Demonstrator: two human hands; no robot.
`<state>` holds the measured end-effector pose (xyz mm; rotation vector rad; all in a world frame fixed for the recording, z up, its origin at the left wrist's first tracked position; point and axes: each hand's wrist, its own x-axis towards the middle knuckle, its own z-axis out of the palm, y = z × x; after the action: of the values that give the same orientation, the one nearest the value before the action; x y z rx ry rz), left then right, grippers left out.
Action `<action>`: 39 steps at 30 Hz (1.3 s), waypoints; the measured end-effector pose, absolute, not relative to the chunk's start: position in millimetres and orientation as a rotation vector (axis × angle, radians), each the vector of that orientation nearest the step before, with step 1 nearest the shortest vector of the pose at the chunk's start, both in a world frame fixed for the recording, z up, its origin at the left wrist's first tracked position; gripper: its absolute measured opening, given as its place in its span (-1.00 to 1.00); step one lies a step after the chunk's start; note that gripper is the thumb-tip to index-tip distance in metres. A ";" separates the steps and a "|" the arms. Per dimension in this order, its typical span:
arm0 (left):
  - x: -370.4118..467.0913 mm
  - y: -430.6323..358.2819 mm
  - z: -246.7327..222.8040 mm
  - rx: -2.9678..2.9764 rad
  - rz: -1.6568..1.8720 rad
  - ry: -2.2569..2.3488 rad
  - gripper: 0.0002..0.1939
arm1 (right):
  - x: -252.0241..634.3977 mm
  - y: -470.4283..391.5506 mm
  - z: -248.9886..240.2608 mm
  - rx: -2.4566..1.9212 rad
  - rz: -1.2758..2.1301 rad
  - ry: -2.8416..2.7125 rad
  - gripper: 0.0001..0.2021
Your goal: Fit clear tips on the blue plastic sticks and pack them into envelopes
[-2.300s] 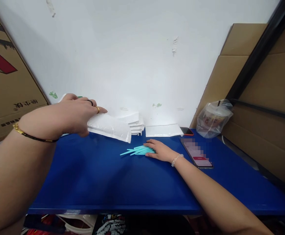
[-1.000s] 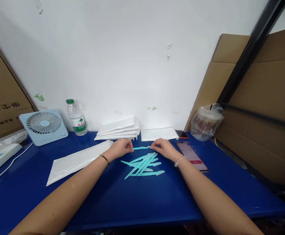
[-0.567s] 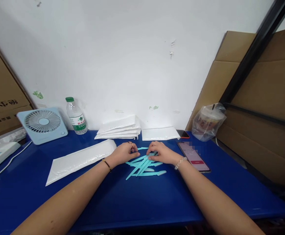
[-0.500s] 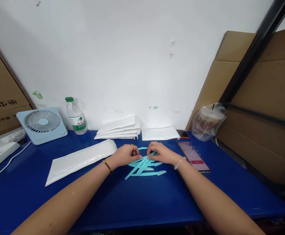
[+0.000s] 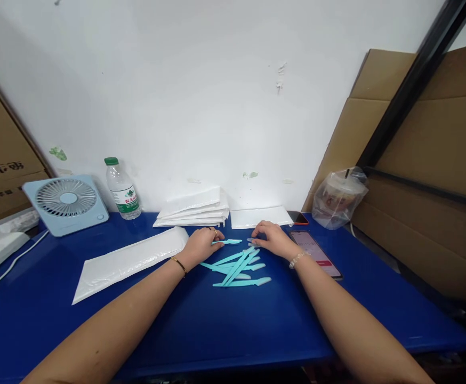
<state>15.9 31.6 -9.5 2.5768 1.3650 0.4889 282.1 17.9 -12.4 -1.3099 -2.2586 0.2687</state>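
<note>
Several turquoise eyebrow razors (image 5: 239, 267) with pale, translucent blade ends lie crossed in a loose pile on the blue table. My left hand (image 5: 204, 245) is at the pile's upper left, its thumb and fingers closed round the handle of a separate razor (image 5: 233, 241) whose blade end points right. Above the pile on the right is my right hand (image 5: 272, 238), thumb and forefinger apart and curved downward. Small translucent tips show beside its thumb; whether it touches them is unclear.
A white padded mailer (image 5: 131, 263) lies left of my hands. Behind are a stack of white mailers (image 5: 193, 210) and another mailer (image 5: 260, 217). Around them stand a fan (image 5: 68, 205), a water bottle (image 5: 123, 192), a phone (image 5: 316, 253) and a bagged drink cup (image 5: 339, 197).
Both hands have moved apart and away from the crossed razors, which now lie uncovered. My left hand has gone up-left to the separate razor; my right hand has shifted up and right.
</note>
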 end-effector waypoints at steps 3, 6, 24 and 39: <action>16.9 27.6 -10.0 2.596 0.576 1.345 -0.68 | 277.6 11.2 -8.0 -1.222 0.318 -2.366 -0.88; 21.1 17.9 -6.6 2.578 0.560 1.270 -0.69 | 271.3 4.2 -4.3 -1.178 0.369 -2.482 -0.88; 21.9 23.2 -5.5 2.609 0.453 1.345 -0.77 | 279.3 15.6 -10.3 -1.285 0.248 -2.266 -0.86; 32.4 11.1 -7.6 2.629 0.372 1.146 -0.81 | 258.2 2.3 -7.1 -1.225 0.311 -2.488 -0.88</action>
<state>32.4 11.1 -7.6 2.6286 1.1455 0.3718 258.2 2.3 -7.1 -1.2252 -2.4884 0.3111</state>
